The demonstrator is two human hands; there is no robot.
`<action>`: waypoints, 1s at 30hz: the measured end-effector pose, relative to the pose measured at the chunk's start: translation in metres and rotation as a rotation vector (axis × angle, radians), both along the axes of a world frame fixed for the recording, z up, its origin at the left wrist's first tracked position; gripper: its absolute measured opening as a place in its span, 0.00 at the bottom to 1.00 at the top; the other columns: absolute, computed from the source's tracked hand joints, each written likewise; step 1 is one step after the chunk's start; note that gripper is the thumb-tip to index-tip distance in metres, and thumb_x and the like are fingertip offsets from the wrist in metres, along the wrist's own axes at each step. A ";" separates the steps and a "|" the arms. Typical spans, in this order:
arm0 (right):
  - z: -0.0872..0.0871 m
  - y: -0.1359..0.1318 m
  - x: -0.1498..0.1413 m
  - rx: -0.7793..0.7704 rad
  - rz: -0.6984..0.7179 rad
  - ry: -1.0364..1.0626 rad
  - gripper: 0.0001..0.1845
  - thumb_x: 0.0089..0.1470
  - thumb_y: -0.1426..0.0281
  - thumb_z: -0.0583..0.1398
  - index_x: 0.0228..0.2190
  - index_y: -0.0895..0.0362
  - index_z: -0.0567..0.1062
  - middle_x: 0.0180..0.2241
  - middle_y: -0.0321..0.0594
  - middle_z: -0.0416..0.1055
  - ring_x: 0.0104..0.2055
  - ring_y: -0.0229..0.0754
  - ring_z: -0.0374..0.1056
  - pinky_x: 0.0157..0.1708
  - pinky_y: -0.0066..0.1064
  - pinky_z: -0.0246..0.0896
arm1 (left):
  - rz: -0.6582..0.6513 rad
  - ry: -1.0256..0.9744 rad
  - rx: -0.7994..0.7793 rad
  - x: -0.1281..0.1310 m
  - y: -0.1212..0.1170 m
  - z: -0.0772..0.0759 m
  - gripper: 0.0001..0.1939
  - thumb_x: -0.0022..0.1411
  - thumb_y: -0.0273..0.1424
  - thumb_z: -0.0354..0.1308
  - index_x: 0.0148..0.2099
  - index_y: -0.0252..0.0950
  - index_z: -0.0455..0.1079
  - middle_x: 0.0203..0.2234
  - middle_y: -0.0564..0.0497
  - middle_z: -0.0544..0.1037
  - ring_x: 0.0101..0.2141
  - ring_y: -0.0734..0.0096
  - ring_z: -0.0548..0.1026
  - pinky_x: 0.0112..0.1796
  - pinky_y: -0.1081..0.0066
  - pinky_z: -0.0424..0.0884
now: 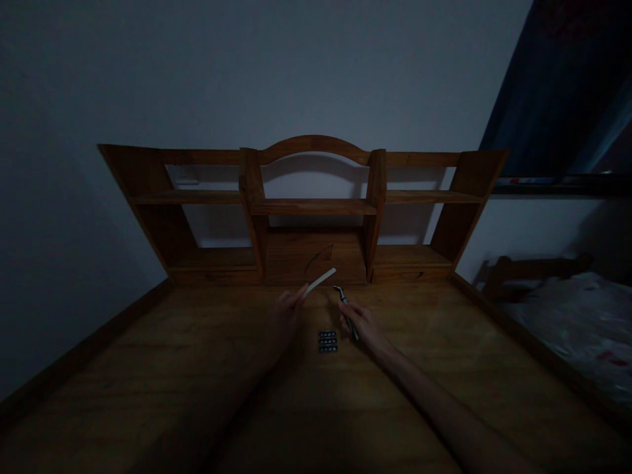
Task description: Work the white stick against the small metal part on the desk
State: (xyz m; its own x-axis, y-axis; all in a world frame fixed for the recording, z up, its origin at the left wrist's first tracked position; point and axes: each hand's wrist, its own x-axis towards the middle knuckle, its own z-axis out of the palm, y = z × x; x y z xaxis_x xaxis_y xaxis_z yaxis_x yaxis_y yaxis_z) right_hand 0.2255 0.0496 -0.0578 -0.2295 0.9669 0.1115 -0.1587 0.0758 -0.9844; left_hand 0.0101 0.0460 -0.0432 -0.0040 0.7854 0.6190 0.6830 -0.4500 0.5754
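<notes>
My left hand [287,312] is closed around one end of a flat, narrow white strip [322,281], which slants up and away to the right. In my right hand [358,320] is a slim dark tool with a bent, shiny tip [341,293]; its kind is hard to make out in the dim light. The tool's tip sits a little below and to the right of the strip's far end, apart from it. Between and slightly nearer than my hands, a small dark case with rows of small pale pieces [328,342] lies flat on the wooden desk [316,388].
A wooden shelf unit [314,207] stands along the desk's back edge against the wall. Raised wooden rims [523,339] border the desk's sides. Off to the right are a dark curtain [557,92] and a bed with a plastic-looking cover [587,322].
</notes>
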 end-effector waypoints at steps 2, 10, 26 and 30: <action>0.002 -0.004 0.000 0.040 -0.031 -0.051 0.25 0.54 0.47 0.60 0.25 0.56 0.70 0.16 0.29 0.62 0.17 0.32 0.55 0.17 0.25 0.48 | -0.047 0.023 0.044 0.002 -0.003 0.002 0.20 0.71 0.38 0.47 0.60 0.43 0.69 0.35 0.49 0.74 0.34 0.69 0.73 0.37 0.68 0.72; 0.018 -0.014 0.000 0.177 -0.060 -0.092 0.24 0.59 0.47 0.56 0.29 0.55 0.70 0.16 0.31 0.65 0.19 0.35 0.60 0.21 0.26 0.53 | -0.164 0.051 0.150 0.010 -0.010 0.004 0.19 0.71 0.36 0.49 0.61 0.46 0.67 0.31 0.53 0.72 0.28 0.76 0.70 0.30 0.76 0.69; 0.017 -0.012 0.001 0.180 -0.084 -0.124 0.24 0.58 0.46 0.55 0.31 0.54 0.68 0.17 0.31 0.69 0.19 0.36 0.62 0.21 0.26 0.53 | -0.211 0.112 0.132 0.007 -0.005 -0.005 0.19 0.71 0.34 0.49 0.62 0.45 0.66 0.32 0.53 0.70 0.30 0.75 0.70 0.31 0.76 0.69; 0.014 -0.011 0.001 0.198 -0.100 -0.118 0.23 0.59 0.46 0.55 0.31 0.54 0.68 0.18 0.32 0.69 0.20 0.36 0.63 0.22 0.27 0.54 | -0.169 0.123 0.110 0.008 -0.007 -0.002 0.20 0.71 0.35 0.48 0.62 0.45 0.66 0.32 0.53 0.70 0.30 0.75 0.71 0.31 0.76 0.69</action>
